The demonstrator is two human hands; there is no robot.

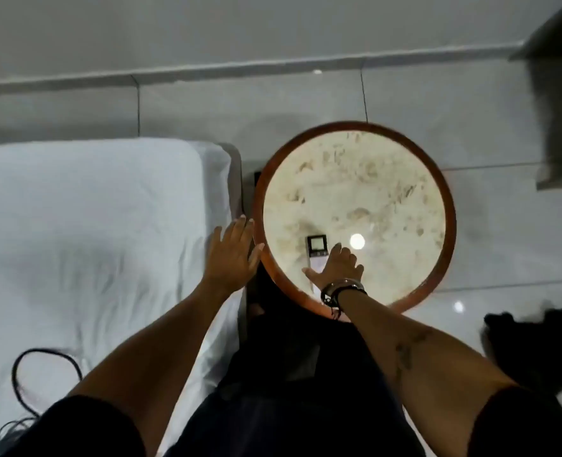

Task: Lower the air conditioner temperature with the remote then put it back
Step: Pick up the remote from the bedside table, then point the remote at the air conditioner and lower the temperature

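The white air conditioner remote (317,248) lies flat on the round side table (451,212), near its front left, with its dark display end pointing away from me. My right hand (338,268) rests on top of the remote's lower half, fingers spread and thumb out to the left, hiding the buttons. It wears dark bracelets at the wrist. My left hand (234,255) hovers open, palm down, just left of the table's wooden rim, with nothing in it. No air conditioner is in view.
A bed with a white sheet (91,225) fills the left side, close against the table. A black cable (18,367) loops on it at lower left. Dark clothing (537,344) lies on the tiled floor at right. Grey furniture (560,94) stands at upper right.
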